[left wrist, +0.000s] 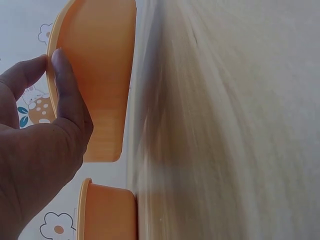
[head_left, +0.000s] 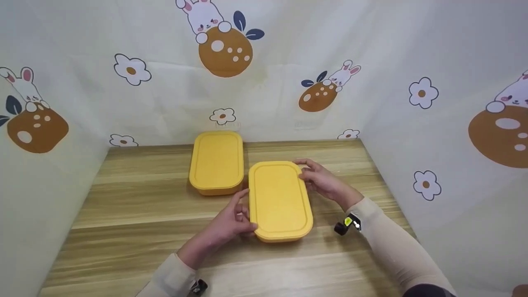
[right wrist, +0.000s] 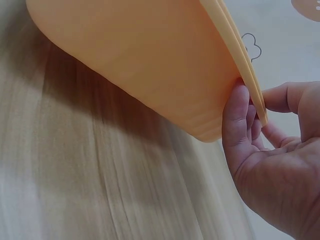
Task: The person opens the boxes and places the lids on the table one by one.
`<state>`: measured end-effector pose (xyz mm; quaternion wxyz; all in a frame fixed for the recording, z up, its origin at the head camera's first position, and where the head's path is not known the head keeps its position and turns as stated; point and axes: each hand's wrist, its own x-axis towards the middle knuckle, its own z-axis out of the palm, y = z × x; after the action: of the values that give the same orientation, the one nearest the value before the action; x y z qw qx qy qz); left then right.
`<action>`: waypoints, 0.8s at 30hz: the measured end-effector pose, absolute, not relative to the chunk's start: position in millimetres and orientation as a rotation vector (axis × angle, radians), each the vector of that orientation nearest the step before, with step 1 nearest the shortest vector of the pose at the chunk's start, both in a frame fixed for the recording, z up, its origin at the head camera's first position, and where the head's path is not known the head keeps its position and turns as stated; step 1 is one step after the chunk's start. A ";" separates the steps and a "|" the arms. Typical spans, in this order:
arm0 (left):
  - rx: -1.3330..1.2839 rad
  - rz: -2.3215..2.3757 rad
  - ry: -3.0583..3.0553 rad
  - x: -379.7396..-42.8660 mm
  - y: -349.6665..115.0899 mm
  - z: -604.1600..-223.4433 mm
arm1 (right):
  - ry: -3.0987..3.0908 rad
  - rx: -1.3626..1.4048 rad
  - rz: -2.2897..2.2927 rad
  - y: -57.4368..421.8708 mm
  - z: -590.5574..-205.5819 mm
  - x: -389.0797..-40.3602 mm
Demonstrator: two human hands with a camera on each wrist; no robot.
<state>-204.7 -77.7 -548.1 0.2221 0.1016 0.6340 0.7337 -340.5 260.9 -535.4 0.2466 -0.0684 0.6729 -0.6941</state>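
A yellow lidded container [head_left: 280, 200] is between my two hands, its lid on and its long sides running away from me. At its left side, my left hand [head_left: 225, 225] grips the lid rim; the left wrist view shows thumb and finger [left wrist: 69, 90] pinching that rim. My right hand [head_left: 326, 181] holds the far right corner, and its fingers [right wrist: 236, 120] close on the rim from both sides in the right wrist view. A narrow gap shows between the container's base [left wrist: 107, 130] and the tabletop in the left wrist view.
A second yellow lidded container [head_left: 218, 161] stands on the wood-grain table [head_left: 140, 206], behind and left of the held one. Printed cloth [head_left: 272, 103] with rabbits and flowers walls in the back and both sides. Small cameras [head_left: 342, 227] are strapped at the wrists.
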 end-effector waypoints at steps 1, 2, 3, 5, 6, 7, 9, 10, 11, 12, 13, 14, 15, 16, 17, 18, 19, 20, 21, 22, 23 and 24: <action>0.291 2.028 1.750 -204.0 -78.2 -548.4 | 1.827 -0.181 -1.898 260.9 -536.0 -339.8; 0.294 2.026 1.749 -203.5 -78.5 -549.0 | 1.822 -0.177 -1.900 260.8 -536.6 -339.1; 0.297 2.026 1.747 -203.1 -78.6 -549.7 | 1.818 -0.174 -1.902 260.8 -537.2 -338.6; 0.301 2.025 1.747 -202.7 -78.8 -550.9 | 1.817 -0.168 -1.901 260.7 -538.9 -338.0; 0.300 2.023 1.748 -202.6 -78.8 -551.5 | 1.820 -0.169 -1.898 260.8 -539.7 -337.8; 0.298 2.019 1.751 -202.5 -78.8 -552.3 | 1.822 -0.168 -1.897 260.9 -540.6 -337.8; 0.294 2.014 1.756 -202.6 -78.5 -554.1 | 1.834 -0.169 -1.889 261.2 -542.4 -337.8; 0.295 2.011 1.760 -202.7 -78.4 -554.8 | 1.843 -0.171 -1.883 261.7 -543.6 -337.9; 0.297 2.008 1.763 -203.0 -78.3 -555.8 | 1.849 -0.170 -1.878 262.0 -544.4 -338.0; 0.300 2.005 1.767 -203.1 -78.3 -556.7 | 1.853 -0.172 -1.874 262.1 -545.2 -338.1; 0.305 2.002 1.773 -203.3 -78.3 -557.5 | 1.857 -0.172 -1.871 262.3 -545.9 -338.1; 0.309 2.001 1.776 -203.5 -78.3 -558.2 | 1.862 -0.174 -1.868 262.3 -546.5 -338.2; 0.312 1.997 1.782 -203.7 -78.4 -559.1 | 1.866 -0.176 -1.864 262.3 -547.1 -338.2; 0.309 1.992 1.790 -203.9 -78.7 -560.1 | 1.873 -0.181 -1.858 262.4 -548.0 -338.6; 0.307 1.988 1.793 -204.1 -78.9 -561.2 | 1.877 -0.182 -1.855 262.3 -548.2 -338.7; 0.302 1.985 1.797 -204.3 -79.1 -561.9 | 1.881 -0.183 -1.851 262.0 -548.7 -338.9; 0.296 1.983 1.798 -204.4 -79.3 -562.4 | 1.884 -0.182 -1.848 261.9 -549.2 -339.2; 0.290 1.982 1.798 -204.8 -79.4 -563.3 | 1.886 -0.182 -1.845 261.7 -549.6 -339.7; 0.284 1.980 1.798 -205.2 -79.5 -564.1 | 1.890 -0.181 -1.841 261.7 -550.1 -340.3; 0.278 1.984 1.791 -205.5 -79.5 -564.6 | 1.892 -0.175 -1.839 261.8 -550.7 -340.9; 0.274 1.990 1.783 -205.7 -79.5 -564.9 | 1.891 -0.168 -1.838 261.5 -550.9 -341.2; 0.272 1.992 1.781 -205.9 -79.5 -565.0 | 1.891 -0.163 -1.840 261.4 -551.4 -341.5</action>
<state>-205.9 -79.5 -565.0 0.2260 0.0985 0.6460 0.7224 -341.5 261.4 -551.4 0.2468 -0.0599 0.6932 -0.6745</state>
